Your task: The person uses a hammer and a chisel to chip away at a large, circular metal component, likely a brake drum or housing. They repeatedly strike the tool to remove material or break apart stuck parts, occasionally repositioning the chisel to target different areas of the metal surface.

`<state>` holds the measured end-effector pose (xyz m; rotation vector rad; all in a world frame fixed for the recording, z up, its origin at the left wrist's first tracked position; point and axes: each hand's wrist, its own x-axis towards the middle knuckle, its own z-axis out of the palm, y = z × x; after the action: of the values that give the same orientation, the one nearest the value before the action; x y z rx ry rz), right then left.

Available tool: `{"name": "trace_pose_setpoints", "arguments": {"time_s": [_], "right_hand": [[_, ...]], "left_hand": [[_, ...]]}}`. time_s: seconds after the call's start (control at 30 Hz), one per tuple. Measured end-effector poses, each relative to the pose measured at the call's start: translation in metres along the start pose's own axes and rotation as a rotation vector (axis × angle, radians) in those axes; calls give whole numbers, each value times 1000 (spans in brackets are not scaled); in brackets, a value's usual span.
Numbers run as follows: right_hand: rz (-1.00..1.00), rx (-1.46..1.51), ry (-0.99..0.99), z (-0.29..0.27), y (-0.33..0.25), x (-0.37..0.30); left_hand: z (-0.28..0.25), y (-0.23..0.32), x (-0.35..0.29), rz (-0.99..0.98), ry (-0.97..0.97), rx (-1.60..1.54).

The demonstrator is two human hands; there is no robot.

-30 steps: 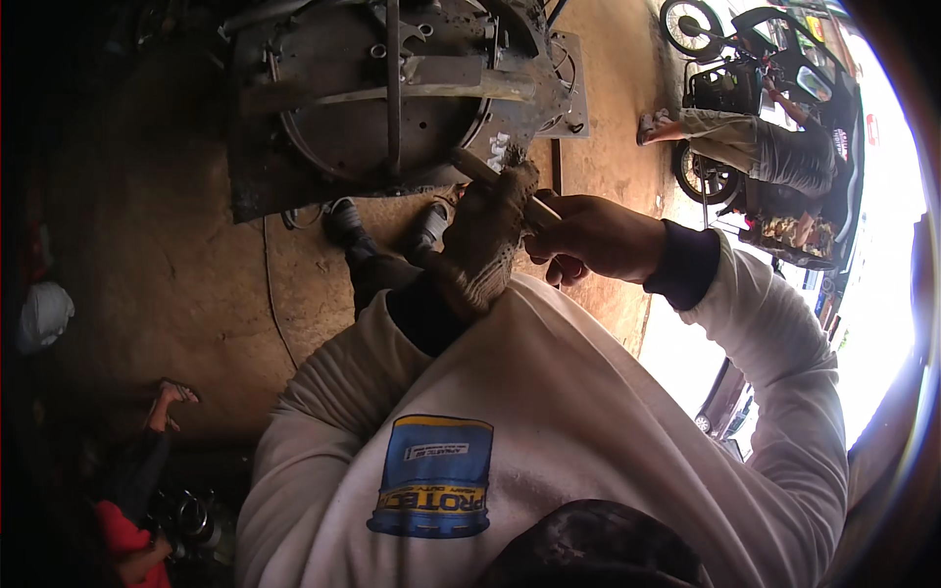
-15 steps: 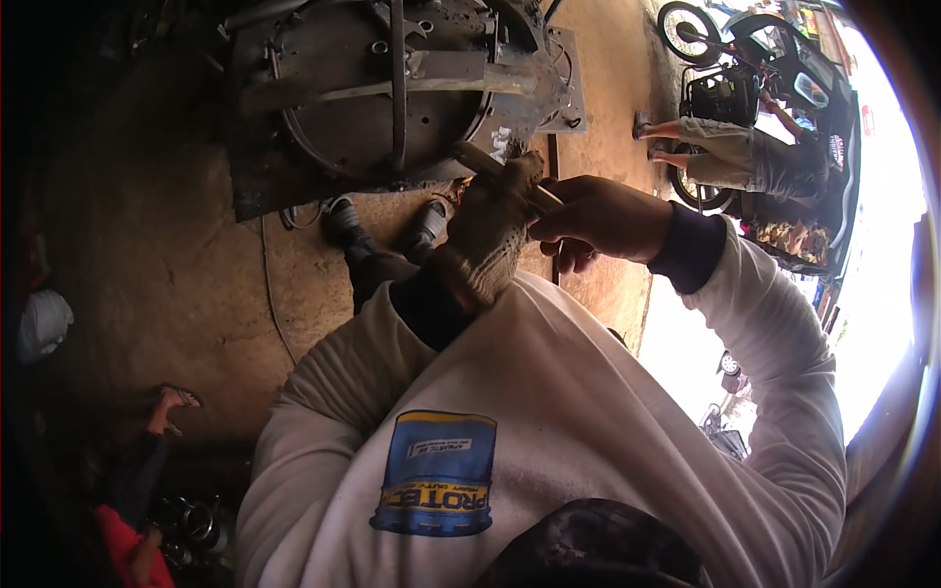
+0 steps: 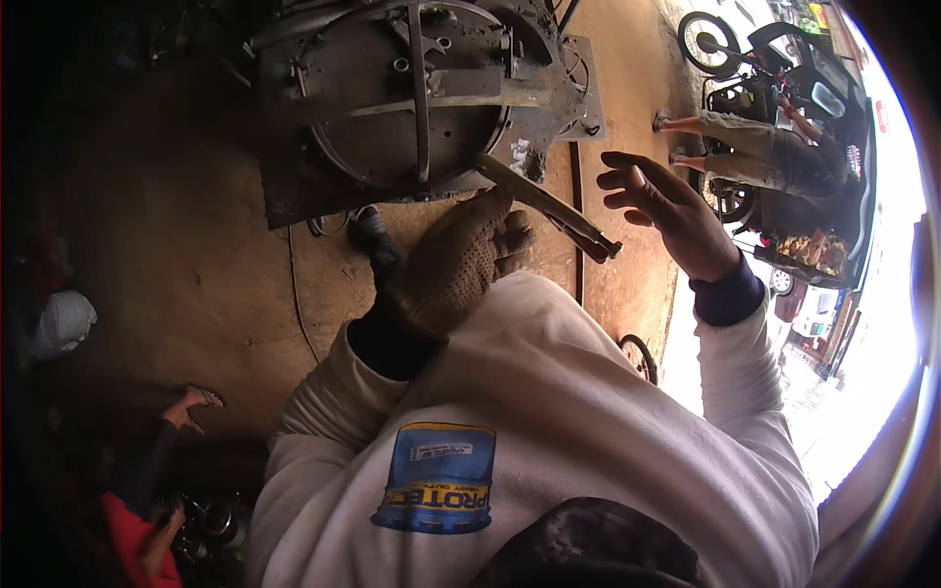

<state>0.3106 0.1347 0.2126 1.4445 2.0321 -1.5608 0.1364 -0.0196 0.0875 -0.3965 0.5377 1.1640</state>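
My left hand (image 3: pixel 456 260), in a dirty dotted work glove, is closed at a pair of locking pliers (image 3: pixel 551 207). Its fingers curl beside the jaw end, and the exact grip is partly hidden. The pliers slant down to the right, with the adjusting screw at their lower end; their jaw end overlaps the edge of a dark steel plate (image 3: pixel 294 191). My bare right hand (image 3: pixel 676 211) hovers to the right of the pliers, fingers spread, holding nothing. On the plate lies a metal ring frame (image 3: pixel 316 137) crossed by bars.
Beyond my right hand, a person (image 3: pixel 760 147) stands at a dark motorcycle with a sidecar (image 3: pixel 828 93). Another person in red (image 3: pixel 137 539) is at lower left, near a white bundle (image 3: pixel 65 323). A cable (image 3: pixel 297 284) runs across the brown floor.
My right hand has come off the pliers and moved right, its fingers opening out. My left hand has shifted lower along the pliers' side, leaving their handles exposed.
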Motion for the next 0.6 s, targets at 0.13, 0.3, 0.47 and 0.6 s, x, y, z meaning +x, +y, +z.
{"name": "trace_pose_setpoints", "arguments": {"time_s": [0.13, 0.3, 0.47, 0.6], "right_hand": [[-32, 164, 173, 3, 24, -2], [-52, 312, 255, 20, 76, -8], [-5, 338, 274, 36, 134, -17], [-181, 420, 305, 55, 119, -28]], "left_hand": [[-4, 21, -36, 406, -92, 984], [19, 80, -70, 639, -41, 1090], [55, 153, -59, 1089, 79, 1175], [70, 179, -40, 1090, 44, 1388]]}}
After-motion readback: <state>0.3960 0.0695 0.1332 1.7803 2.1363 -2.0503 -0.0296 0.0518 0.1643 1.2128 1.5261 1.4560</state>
